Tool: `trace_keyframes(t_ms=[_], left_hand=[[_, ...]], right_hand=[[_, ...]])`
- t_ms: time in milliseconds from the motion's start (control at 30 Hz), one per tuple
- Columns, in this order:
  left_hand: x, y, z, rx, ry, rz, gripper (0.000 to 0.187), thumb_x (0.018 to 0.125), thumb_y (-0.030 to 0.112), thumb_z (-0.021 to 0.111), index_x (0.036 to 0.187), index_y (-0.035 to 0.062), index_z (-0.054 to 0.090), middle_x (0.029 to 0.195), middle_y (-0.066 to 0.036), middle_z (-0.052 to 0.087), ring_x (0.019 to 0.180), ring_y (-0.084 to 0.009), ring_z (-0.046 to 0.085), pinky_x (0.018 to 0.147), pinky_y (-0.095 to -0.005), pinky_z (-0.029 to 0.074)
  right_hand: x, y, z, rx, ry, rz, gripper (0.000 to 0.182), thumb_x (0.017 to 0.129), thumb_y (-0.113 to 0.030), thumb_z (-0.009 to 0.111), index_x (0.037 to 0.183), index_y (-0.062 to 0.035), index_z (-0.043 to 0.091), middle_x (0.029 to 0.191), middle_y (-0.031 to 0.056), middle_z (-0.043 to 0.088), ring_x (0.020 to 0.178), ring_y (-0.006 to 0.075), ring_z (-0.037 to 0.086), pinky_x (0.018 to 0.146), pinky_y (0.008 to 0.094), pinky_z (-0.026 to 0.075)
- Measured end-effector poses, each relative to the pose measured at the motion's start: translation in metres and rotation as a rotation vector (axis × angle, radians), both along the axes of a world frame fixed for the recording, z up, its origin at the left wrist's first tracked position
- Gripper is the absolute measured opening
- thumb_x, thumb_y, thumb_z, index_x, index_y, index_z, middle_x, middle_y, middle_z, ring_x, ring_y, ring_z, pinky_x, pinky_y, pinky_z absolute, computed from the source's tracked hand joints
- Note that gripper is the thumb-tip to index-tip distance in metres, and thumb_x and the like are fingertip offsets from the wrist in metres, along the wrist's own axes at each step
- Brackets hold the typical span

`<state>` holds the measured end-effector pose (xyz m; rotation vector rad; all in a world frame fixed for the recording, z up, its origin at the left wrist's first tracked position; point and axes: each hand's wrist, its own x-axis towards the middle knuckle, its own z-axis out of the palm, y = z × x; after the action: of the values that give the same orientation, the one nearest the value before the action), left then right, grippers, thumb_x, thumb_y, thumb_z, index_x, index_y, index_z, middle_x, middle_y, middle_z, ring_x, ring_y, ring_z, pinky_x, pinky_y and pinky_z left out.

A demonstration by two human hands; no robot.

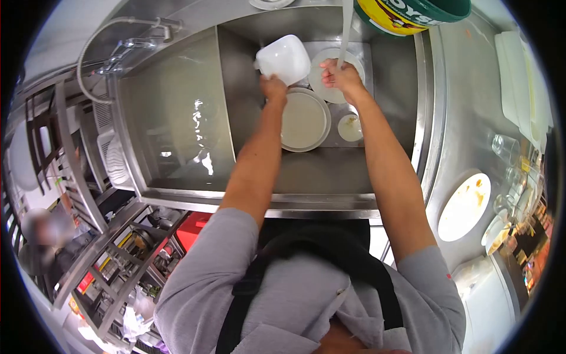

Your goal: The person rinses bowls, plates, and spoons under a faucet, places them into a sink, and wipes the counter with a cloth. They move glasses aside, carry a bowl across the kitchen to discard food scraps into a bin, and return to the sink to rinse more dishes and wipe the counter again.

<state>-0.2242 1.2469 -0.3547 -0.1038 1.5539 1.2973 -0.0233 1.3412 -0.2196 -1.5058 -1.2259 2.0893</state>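
Observation:
My left hand point(274, 88) grips the near edge of a white square bowl point(284, 58), which is tilted above the right sink basin point(324, 171). My right hand point(343, 79) is over a white round plate point(336, 97), its fingers curled, at the lower end of a pale stream point(345, 35) that looks like running water. Whatever those fingers hold, if anything, is hidden. Below my left hand lies a larger round dish point(303, 121) with a raised rim. Close to my right wrist sits a small white bowl point(350, 127) with brownish residue in it.
Water fills the left basin point(177, 130). A green and yellow bucket point(401, 15) stands at the back right. On the right counter are a stained oval plate point(464, 206) and several glasses point(506, 147). A hose tap point(127, 47) is at the left, above racks point(112, 277).

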Motion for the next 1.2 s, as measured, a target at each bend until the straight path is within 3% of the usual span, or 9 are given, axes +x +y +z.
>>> trace_keyframes(t_ms=[167,367,467,567,700,800,1000,1067,1200], left_hand=[[-0.024,0.014,0.000,-0.613,0.943,-1.208,0.037,0.095,0.031,0.042,0.114,0.0098,0.065,0.124,-0.010,0.063,0.121,-0.0345,0.054,0.086,-0.0598,0.047],[-0.030,0.013,-0.050,-0.220,0.288,0.304,0.028,0.092,0.022,0.059,0.106,-0.0008,0.065,0.108,-0.020,0.067,0.094,-0.0386,0.066,0.061,-0.0483,0.059],[-0.018,0.010,-0.025,-0.358,0.532,0.216,0.030,0.086,0.021,0.071,0.103,-0.0031,0.065,0.097,-0.019,0.070,0.080,-0.0375,0.069,0.061,-0.0463,0.060],[-0.029,0.003,-0.069,-0.749,1.017,-0.122,0.038,0.084,0.026,0.075,0.099,-0.0064,0.065,0.091,-0.018,0.071,0.075,-0.0329,0.069,0.066,-0.0417,0.059],[0.035,0.024,0.021,-0.375,0.097,0.144,0.051,0.090,0.040,0.061,0.118,-0.0025,0.056,0.109,-0.020,0.063,0.096,-0.0316,0.062,0.078,-0.0422,0.053],[0.088,0.052,0.090,-0.120,-0.271,-0.032,0.048,0.096,0.035,0.050,0.127,-0.0009,0.050,0.115,-0.018,0.057,0.111,-0.0310,0.057,0.091,-0.0447,0.050],[0.123,0.101,0.103,0.121,-0.621,0.081,0.042,0.098,0.022,0.049,0.130,-0.0041,0.043,0.118,-0.020,0.053,0.110,-0.0339,0.057,0.095,-0.0400,0.053],[0.127,0.111,0.088,0.181,-0.597,0.040,0.040,0.098,0.023,0.053,0.127,-0.0047,0.046,0.116,-0.021,0.052,0.104,-0.0267,0.058,0.077,-0.0286,0.058],[0.116,0.126,0.075,0.320,-0.617,-0.089,0.049,0.096,0.035,0.058,0.124,-0.0043,0.051,0.093,-0.016,0.059,0.067,-0.0117,0.055,0.048,-0.0202,0.046]], right_hand=[[0.002,0.011,-0.010,-0.278,0.170,-0.373,0.029,0.101,-0.032,0.050,0.089,-0.0069,0.058,0.074,0.0028,0.053,0.062,0.0149,0.051,0.060,0.0303,0.047],[-0.017,0.016,-0.029,-0.423,0.551,-0.502,0.023,0.095,-0.022,0.059,0.078,-0.0095,0.051,0.061,-0.0012,0.040,0.054,0.0126,0.042,0.049,0.0266,0.034],[-0.024,0.016,0.001,-0.302,0.418,-0.419,0.038,0.093,-0.040,0.064,0.069,-0.0151,0.048,0.057,-0.0045,0.034,0.050,0.0120,0.035,0.045,0.0263,0.025],[-0.007,0.005,-0.009,0.133,0.036,-0.135,0.023,0.096,-0.027,0.056,0.108,-0.0084,0.061,0.068,-0.0002,0.051,0.055,0.0134,0.049,0.047,0.0299,0.044],[-0.017,-0.015,-0.059,0.033,0.379,-0.425,0.033,0.099,-0.030,0.053,0.117,-0.0022,0.057,0.109,0.0175,0.062,0.096,0.0266,0.064,0.085,0.0420,0.056],[-0.007,-0.025,0.044,0.304,-0.335,0.089,0.031,0.089,-0.013,0.059,0.118,-0.0038,0.063,0.120,0.0216,0.060,0.122,0.0344,0.053,0.105,0.0406,0.041],[0.135,-0.049,0.163,0.914,-0.716,-0.443,0.037,0.080,0.000,0.062,0.117,-0.0054,0.062,0.115,0.0174,0.057,0.095,0.0324,0.061,0.083,0.0395,0.051],[0.226,-0.044,0.176,1.014,-1.052,-0.629,0.053,0.081,-0.009,0.069,0.130,-0.0051,0.052,0.114,0.0176,0.055,0.074,0.0290,0.059,0.071,0.0390,0.051],[0.358,-0.041,0.217,0.973,-1.305,-0.821,0.054,0.084,-0.031,0.072,0.129,-0.0081,0.054,0.122,0.0314,0.045,0.108,0.0433,0.053,0.098,0.0467,0.043]])
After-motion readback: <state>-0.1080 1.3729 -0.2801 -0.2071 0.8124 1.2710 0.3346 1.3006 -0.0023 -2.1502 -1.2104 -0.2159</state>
